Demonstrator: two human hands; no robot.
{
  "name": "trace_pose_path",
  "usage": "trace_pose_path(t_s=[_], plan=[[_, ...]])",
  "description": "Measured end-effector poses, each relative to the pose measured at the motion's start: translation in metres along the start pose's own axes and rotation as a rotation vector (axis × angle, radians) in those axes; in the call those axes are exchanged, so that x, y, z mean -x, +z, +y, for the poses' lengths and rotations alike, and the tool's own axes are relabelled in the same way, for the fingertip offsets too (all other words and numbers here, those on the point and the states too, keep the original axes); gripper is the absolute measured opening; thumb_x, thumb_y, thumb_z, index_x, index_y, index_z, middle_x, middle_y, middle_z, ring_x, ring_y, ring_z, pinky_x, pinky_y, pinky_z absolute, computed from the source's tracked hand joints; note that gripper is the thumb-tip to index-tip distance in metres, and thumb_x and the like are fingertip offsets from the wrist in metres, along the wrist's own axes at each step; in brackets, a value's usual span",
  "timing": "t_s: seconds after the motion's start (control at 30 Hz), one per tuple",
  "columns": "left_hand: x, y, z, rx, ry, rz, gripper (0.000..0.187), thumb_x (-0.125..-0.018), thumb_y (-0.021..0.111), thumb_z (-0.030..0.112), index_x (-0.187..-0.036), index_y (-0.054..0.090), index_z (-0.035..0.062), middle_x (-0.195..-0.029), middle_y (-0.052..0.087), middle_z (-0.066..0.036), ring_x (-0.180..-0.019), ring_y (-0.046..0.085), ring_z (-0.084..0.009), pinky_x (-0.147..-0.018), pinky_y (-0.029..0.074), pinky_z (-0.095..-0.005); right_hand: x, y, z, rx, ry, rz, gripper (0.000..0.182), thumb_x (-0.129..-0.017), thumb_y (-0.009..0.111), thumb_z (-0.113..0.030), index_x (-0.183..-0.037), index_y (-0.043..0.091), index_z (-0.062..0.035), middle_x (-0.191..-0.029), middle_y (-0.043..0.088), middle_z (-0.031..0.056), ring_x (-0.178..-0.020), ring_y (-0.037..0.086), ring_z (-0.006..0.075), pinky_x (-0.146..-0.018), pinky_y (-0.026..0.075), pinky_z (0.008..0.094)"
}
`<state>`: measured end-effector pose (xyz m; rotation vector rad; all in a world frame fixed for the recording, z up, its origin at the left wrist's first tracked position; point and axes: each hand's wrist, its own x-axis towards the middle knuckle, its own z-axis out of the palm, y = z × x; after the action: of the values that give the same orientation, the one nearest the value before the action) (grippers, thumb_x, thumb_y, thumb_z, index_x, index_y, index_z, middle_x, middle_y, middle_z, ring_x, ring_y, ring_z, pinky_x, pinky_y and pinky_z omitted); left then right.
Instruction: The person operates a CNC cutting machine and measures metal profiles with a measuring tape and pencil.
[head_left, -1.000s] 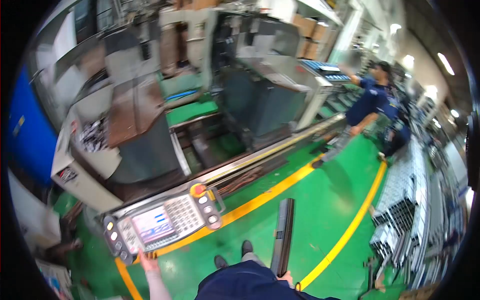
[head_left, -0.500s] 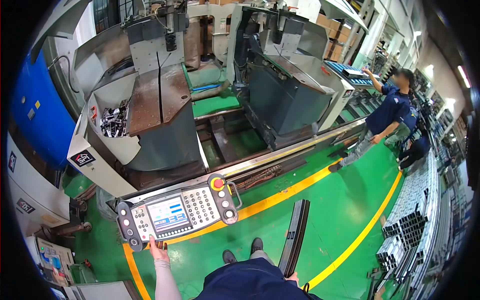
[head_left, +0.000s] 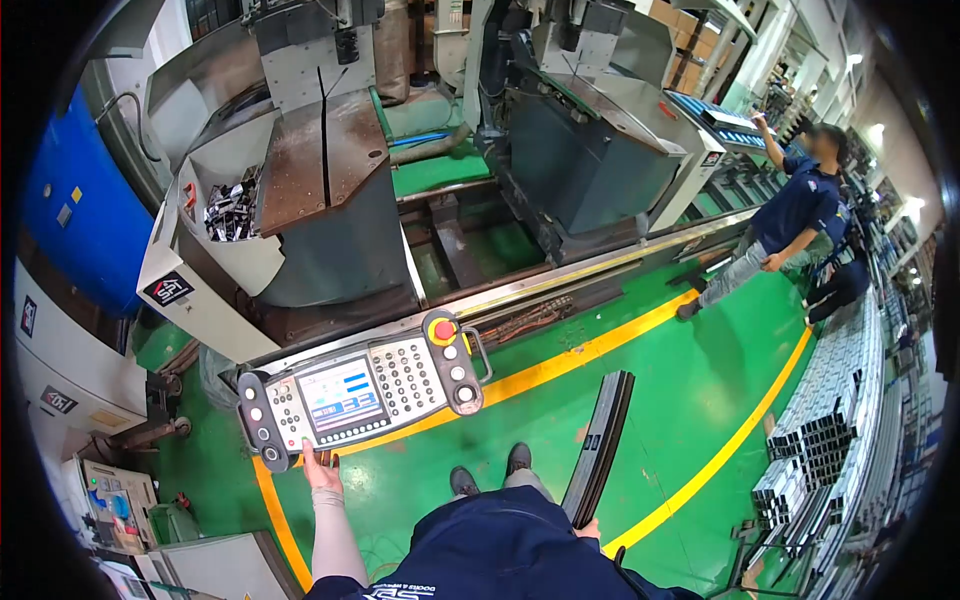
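Note:
My left hand [head_left: 323, 472] reaches up to the lower edge of a control panel [head_left: 357, 392] with a lit screen, keypad and red emergency stop. One finger is stretched to the panel's lower left, by a small red button; the others are partly bent, with nothing visible held. My right hand [head_left: 588, 529], at the lower middle, is closed on the near end of a long dark metal profile [head_left: 598, 450]. The profile tilts up and away from me above the green floor. My right fingers are mostly hidden behind it.
Behind the panel stands a machine with a rusty brown table [head_left: 318, 160] and a bin of dark offcuts [head_left: 232, 208]. A second machine unit [head_left: 590, 150] is further right. A co-worker [head_left: 790, 220] stands beyond it. Stacked metal profiles [head_left: 815, 440] line the right side.
The view has shifted a little, so the machines sit higher and the co-worker further right. My left hand stays at the panel's edge, and my right hand still holds the profile.

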<state>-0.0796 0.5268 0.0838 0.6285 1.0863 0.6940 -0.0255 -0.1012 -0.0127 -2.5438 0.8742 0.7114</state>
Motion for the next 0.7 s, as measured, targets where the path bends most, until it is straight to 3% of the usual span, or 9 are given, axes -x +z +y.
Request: trace_pose_path(t_s=[0.2, 0.27, 0.33, 0.37, 0.4, 0.53, 0.7], plan=[[0.0, -0.001, 0.0, 0.003, 0.006, -0.005, 0.064, -0.081, 0.069, 0.057, -0.129, 0.051, 0.0185, -0.125, 0.055, 0.0, -0.114, 0.049, -0.0158, -0.088, 0.035, -0.0385, 0.0, 0.004, 0.008, -0.027, -0.041, 0.04, 0.092, -0.06, 0.082, -0.052, -0.128, 0.042, -0.0041, -0.112, 0.061, 0.0311, -0.105, 0.06, 0.0473, -0.088, 0.051, 0.0479], [0.0, -0.002, 0.0, 0.005, 0.005, -0.009, 0.064, -0.081, 0.07, 0.057, -0.128, 0.051, 0.0182, -0.125, 0.055, 0.0, -0.114, 0.049, -0.0158, -0.088, 0.035, -0.0384, 0.005, 0.0, -0.005, -0.03, 0.023, 0.038, 0.089, -0.059, 0.082, -0.053, -0.125, 0.045, -0.0045, -0.112, 0.062, 0.0276, -0.106, 0.06, 0.0452, -0.09, 0.05, 0.0481], [-0.013, -0.008, -0.006, 0.015, -0.012, -0.058, 0.054, -0.087, 0.062, 0.054, -0.127, 0.053, 0.0181, -0.117, 0.058, 0.001, -0.108, 0.051, -0.0157, -0.088, 0.037, -0.0389, 0.007, -0.002, -0.006, -0.002, 0.075, 0.022, 0.086, -0.059, 0.082, -0.053, -0.122, 0.048, -0.0049, -0.113, 0.063, 0.0241, -0.108, 0.06, 0.0431, -0.091, 0.049, 0.0483], [-0.028, -0.02, -0.016, 0.074, -0.021, -0.08, 0.046, -0.09, 0.059, 0.05, -0.124, 0.055, 0.0182, -0.112, 0.06, 0.001, -0.103, 0.053, -0.0154, -0.088, 0.038, -0.0394, -0.006, 0.01, 0.009, 0.074, -0.052, 0.123, 0.07, -0.058, 0.082, -0.05, -0.11, 0.054, -0.0122, -0.103, 0.065, 0.0216, -0.099, 0.062, 0.0426, -0.084, 0.05, 0.0485], [-0.034, -0.027, -0.022, 0.063, -0.009, -0.094, 0.043, -0.09, 0.06, 0.049, -0.12, 0.056, 0.0181, -0.109, 0.061, 0.0, -0.099, 0.053, -0.015, -0.087, 0.039, -0.0394, -0.026, 0.028, 0.026, 0.093, 0.042, 0.19, 0.067, -0.059, 0.081, -0.048, -0.111, 0.054, -0.0152, -0.103, 0.065, 0.0218, -0.097, 0.063, 0.0426, -0.082, 0.05, 0.0488], [-0.004, -0.002, -0.003, 0.072, 0.023, 0.011, 0.055, -0.081, 0.073, 0.049, -0.121, 0.055, 0.017, -0.113, 0.059, 0.0, -0.1, 0.052, -0.0166, -0.088, 0.039, -0.039, -0.011, 0.009, 0.019, 0.11, -0.01, 0.155, 0.069, -0.06, 0.081, -0.048, -0.113, 0.053, -0.0146, -0.104, 0.065, 0.0224, -0.096, 0.063, 0.0427, -0.082, 0.051, 0.0485], [0.011, 0.012, 0.007, 0.03, 0.019, 0.032, 0.06, -0.078, 0.075, 0.052, -0.121, 0.053, 0.0159, -0.113, 0.059, -0.001, -0.106, 0.053, -0.017, -0.09, 0.039, -0.0398, -0.006, -0.001, 0.007, 0.128, -0.017, 0.124, 0.072, -0.06, 0.08, -0.048, -0.116, 0.051, -0.0137, -0.105, 0.065, 0.0231, -0.096, 0.063, 0.0427, -0.082, 0.051, 0.0483]])
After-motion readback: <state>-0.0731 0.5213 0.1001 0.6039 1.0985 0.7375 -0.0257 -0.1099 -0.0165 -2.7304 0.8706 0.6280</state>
